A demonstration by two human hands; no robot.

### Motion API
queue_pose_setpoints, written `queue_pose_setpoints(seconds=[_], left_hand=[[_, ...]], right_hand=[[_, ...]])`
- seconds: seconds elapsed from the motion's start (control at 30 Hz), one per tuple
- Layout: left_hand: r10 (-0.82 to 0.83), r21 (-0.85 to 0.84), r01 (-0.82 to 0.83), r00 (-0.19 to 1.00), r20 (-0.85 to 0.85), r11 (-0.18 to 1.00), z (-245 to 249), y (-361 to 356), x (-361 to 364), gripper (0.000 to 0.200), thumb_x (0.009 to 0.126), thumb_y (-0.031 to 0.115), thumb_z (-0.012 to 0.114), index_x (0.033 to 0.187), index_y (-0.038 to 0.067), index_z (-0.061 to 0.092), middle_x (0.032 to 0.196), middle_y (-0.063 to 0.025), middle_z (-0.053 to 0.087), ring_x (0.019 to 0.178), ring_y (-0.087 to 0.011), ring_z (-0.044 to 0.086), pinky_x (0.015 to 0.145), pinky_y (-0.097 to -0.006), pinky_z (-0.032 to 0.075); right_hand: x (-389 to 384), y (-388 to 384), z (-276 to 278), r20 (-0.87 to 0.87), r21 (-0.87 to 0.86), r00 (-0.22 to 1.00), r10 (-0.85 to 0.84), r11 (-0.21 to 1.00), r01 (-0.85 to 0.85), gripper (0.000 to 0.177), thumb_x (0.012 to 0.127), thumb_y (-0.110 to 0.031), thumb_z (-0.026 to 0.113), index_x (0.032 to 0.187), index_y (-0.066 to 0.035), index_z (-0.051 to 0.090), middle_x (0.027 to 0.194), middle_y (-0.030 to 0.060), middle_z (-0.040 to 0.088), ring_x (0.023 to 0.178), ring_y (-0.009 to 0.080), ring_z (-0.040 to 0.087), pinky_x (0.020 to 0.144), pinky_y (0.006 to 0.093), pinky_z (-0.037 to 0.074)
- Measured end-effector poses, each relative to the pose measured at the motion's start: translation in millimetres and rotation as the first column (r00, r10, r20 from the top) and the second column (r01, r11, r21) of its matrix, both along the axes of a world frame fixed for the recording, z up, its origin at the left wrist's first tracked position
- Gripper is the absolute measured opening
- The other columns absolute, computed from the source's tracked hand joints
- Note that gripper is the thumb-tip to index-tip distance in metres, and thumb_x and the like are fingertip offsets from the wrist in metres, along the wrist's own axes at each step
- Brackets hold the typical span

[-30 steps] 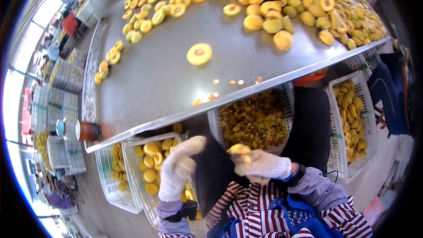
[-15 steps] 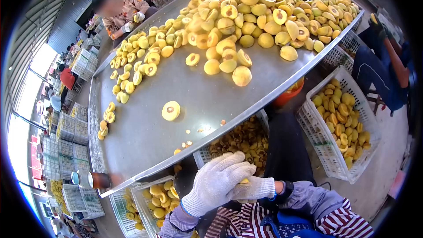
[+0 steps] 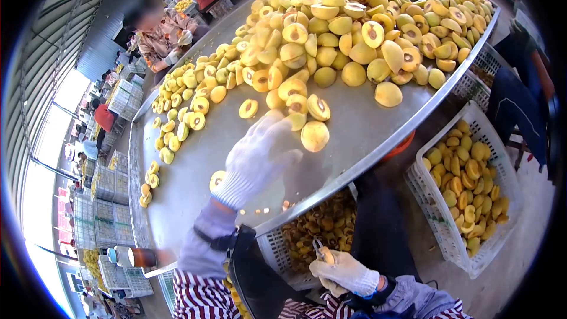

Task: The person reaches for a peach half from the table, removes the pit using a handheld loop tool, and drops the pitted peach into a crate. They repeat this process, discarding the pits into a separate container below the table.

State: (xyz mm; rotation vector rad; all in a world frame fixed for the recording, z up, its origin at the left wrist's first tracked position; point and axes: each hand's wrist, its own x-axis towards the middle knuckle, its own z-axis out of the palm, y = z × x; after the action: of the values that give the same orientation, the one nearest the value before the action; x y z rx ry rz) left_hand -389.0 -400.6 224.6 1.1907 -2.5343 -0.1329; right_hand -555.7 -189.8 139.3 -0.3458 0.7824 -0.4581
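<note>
My left hand [image 3: 260, 153], in a white knit glove, reaches over the metal table [image 3: 195, 195]. Its fingertips are apart near the front of a heap of halved yellow fruit [image 3: 331, 29], beside a whole-looking fruit [image 3: 315, 136]; nothing shows in its grip. My right hand [image 3: 345, 273], gloved too, is low by my lap, closed around a small metal-tipped tool [image 3: 322, 250]. Partly behind my left hand lies a fruit half [image 3: 218, 180]. Below the table edge, a crate [image 3: 274, 254] holds dark, cut fruit pieces.
A white crate [image 3: 514, 201] of fruit halves stands on the floor at right. A co-worker [image 3: 162, 35] sits across the table at upper left. Another person's legs [image 3: 520, 112] are at far right. A brown cup [image 3: 142, 257] is by the table's left corner.
My left hand has moved away from my right hand, up and forward over the table to the fruit. The tool in my right hand now shows. The view has shifted slightly.
</note>
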Motion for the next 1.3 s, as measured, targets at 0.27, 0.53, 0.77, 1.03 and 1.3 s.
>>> queue_pose_setpoints(seconds=[0.27, 0.53, 0.77, 1.03, 1.3], left_hand=[[0.211, 0.197, -0.225, 0.973, 0.089, 0.954, -45.9, -150.9, -78.5, 0.072, 0.078, 0.048, 0.074, 0.136, 0.010, 0.054, 0.139, -0.0143, 0.052, 0.129, -0.0310, 0.048, 0.104, -0.0408, 0.044], [0.141, 0.276, -0.189, 0.973, 0.185, 0.942, -72.8, -122.9, -53.3, 0.036, 0.087, 0.037, 0.068, 0.114, 0.014, 0.068, 0.115, -0.0107, 0.065, 0.109, -0.0288, 0.063, 0.094, -0.0374, 0.050], [-0.139, 0.532, -0.135, 0.886, 0.443, 0.836, -25.9, -38.3, -14.0, 0.036, 0.087, 0.041, 0.069, 0.110, 0.014, 0.069, 0.119, -0.0085, 0.065, 0.110, -0.0272, 0.062, 0.095, -0.0359, 0.050], [-0.418, -0.168, 0.416, 0.908, 0.026, 0.894, -24.0, -78.5, -193.3, 0.036, 0.082, 0.038, 0.072, 0.110, 0.015, 0.066, 0.118, -0.0067, 0.064, 0.119, -0.0286, 0.057, 0.096, -0.0389, 0.050], [-0.180, -0.121, 0.231, 0.925, 0.335, 0.965, -54.4, -126.1, -335.3, 0.058, 0.081, 0.053, 0.064, 0.132, 0.025, 0.058, 0.140, -0.0058, 0.053, 0.134, -0.0258, 0.046, 0.113, -0.0400, 0.027]], right_hand=[[-14.3, 3.4, -1.4, 0.118, 0.014, 0.988, -0.098, 0.995, 0.097, 0.019, 0.099, -0.027, 0.063, 0.096, -0.010, 0.053, 0.056, -0.0009, 0.052, 0.038, 0.0084, 0.043, 0.036, 0.0232, 0.032], [-13.5, -2.4, 5.4, 0.136, 0.004, 0.987, -0.088, 0.996, 0.088, 0.019, 0.100, -0.025, 0.060, 0.096, -0.008, 0.053, 0.054, -0.0008, 0.050, 0.037, 0.0079, 0.042, 0.036, 0.0238, 0.031], [-18.1, 7.9, 5.2, 0.232, -0.031, 0.970, -0.068, 0.997, 0.077, 0.018, 0.100, -0.026, 0.059, 0.094, -0.012, 0.049, 0.052, -0.0024, 0.046, 0.037, 0.0067, 0.040, 0.035, 0.0234, 0.028], [-22.1, 17.1, -8.9, 0.270, -0.099, 0.960, -0.076, 0.990, 0.106, 0.019, 0.099, -0.029, 0.061, 0.100, -0.015, 0.048, 0.053, -0.0040, 0.044, 0.038, 0.0063, 0.041, 0.035, 0.0232, 0.030], [-45.1, 9.2, -2.5, 0.285, 0.000, 0.943, -0.175, 0.983, 0.183, 0.023, 0.099, -0.029, 0.062, 0.091, -0.014, 0.047, 0.053, -0.0038, 0.045, 0.038, 0.0061, 0.040, 0.036, 0.0227, 0.030]])
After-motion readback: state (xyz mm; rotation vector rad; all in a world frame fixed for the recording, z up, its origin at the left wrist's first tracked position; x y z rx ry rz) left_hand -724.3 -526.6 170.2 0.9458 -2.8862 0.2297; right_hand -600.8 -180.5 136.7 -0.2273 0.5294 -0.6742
